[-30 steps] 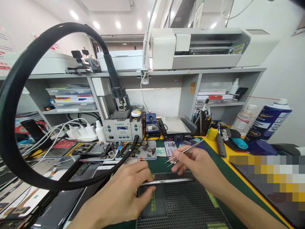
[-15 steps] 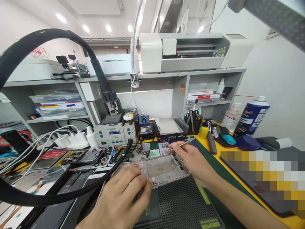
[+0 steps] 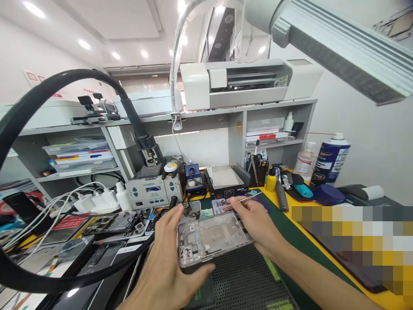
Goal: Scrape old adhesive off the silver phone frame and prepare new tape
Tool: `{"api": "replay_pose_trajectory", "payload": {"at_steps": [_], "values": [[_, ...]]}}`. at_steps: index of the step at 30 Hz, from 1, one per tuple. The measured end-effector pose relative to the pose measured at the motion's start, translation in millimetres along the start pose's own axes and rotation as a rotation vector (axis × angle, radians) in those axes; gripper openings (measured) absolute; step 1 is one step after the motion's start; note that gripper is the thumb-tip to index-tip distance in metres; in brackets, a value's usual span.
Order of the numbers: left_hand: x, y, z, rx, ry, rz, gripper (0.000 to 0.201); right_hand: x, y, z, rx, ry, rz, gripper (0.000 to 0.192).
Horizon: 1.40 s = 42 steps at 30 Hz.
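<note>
A bare phone frame (image 3: pixel 213 237), grey inside with small fittings at its left end, is tilted above a black perforated mat (image 3: pixel 245 280). My right hand (image 3: pixel 254 219) grips metal tweezers (image 3: pixel 248 199), their shaft pointing up and right, while its lower fingers are at the frame's right end. My left hand (image 3: pixel 171 254) is open beside the left end, fingers stretched upward and thumb spread below the frame's near edge. Whether its palm touches the frame I cannot tell.
A black hose (image 3: pixel 9 129) loops across the left side. Behind the hands stand a soldering station (image 3: pixel 151 191) and a flat heating unit (image 3: pixel 224 178). Phones and parts crowd the left. A blue spray can (image 3: pixel 331 161) is at right, a lamp head (image 3: pixel 342 47) overhead.
My left hand has opened and drawn left off the frame, uncovering its left end. My right hand keeps the tweezers. The camera view has tipped upward, bringing the lamp further in.
</note>
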<state>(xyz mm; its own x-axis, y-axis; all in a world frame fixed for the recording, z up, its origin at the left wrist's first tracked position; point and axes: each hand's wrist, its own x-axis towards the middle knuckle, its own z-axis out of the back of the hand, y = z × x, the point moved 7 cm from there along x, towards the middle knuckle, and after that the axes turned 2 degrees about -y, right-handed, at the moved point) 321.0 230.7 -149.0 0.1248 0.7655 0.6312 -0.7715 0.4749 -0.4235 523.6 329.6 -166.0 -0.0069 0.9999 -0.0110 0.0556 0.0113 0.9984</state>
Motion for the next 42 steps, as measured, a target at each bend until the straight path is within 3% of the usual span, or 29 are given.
{"api": "replay_pose_trajectory", "payload": {"at_steps": [2, 5, 7, 9, 11, 15, 17, 24, 30, 34, 38, 42], "values": [[0, 12, -2.9, -0.237, 0.028, 0.222, 0.108, 2, 0, 3, 0.017, -0.030, 0.013, 0.042], [-2, 25, -14.2, -0.802, 0.082, 0.610, 0.081, 5, 1, 9, 0.039, -0.079, 0.043, 0.044], [-3, 16, -29.6, -1.195, 0.229, 0.813, 0.061, 6, 3, 12, 0.047, -0.102, 0.073, 0.044], [-1, 2, -40.5, -1.458, 0.357, 0.937, 0.056, 5, 7, 13, 0.044, -0.111, 0.109, 0.042], [1, -5, -46.4, -1.534, 0.344, 1.026, 0.055, 2, 11, 12, 0.028, -0.105, 0.148, 0.041], [-2, -3, -54.2, -1.470, 0.165, 1.192, 0.052, -3, 16, 9, -0.034, -0.077, 0.212, 0.039], [-3, -4, -56.8, -1.495, 0.131, 1.198, 0.050, -4, 15, 8, -0.071, -0.068, 0.228, 0.041], [4, 0, -60.3, -1.622, 0.192, 1.134, 0.053, 1, 7, 13, -0.171, -0.121, 0.181, 0.044], [13, 7, -61.7, -1.642, 0.234, 1.070, 0.052, 9, -13, 10, -0.083, -0.076, -0.063, 0.041], [14, 11, -65.6, -1.631, 0.285, 1.055, 0.051, 9, -20, 4, -0.102, -0.008, -0.151, 0.036], [13, 15, -67.0, -1.564, 0.354, 1.052, 0.064, 11, -25, 3, -0.113, 0.013, -0.206, 0.032], [14, 25, -60.0, -1.417, 0.307, 1.023, 0.077, 17, -28, 6, -0.069, -0.007, -0.234, 0.027]]}}
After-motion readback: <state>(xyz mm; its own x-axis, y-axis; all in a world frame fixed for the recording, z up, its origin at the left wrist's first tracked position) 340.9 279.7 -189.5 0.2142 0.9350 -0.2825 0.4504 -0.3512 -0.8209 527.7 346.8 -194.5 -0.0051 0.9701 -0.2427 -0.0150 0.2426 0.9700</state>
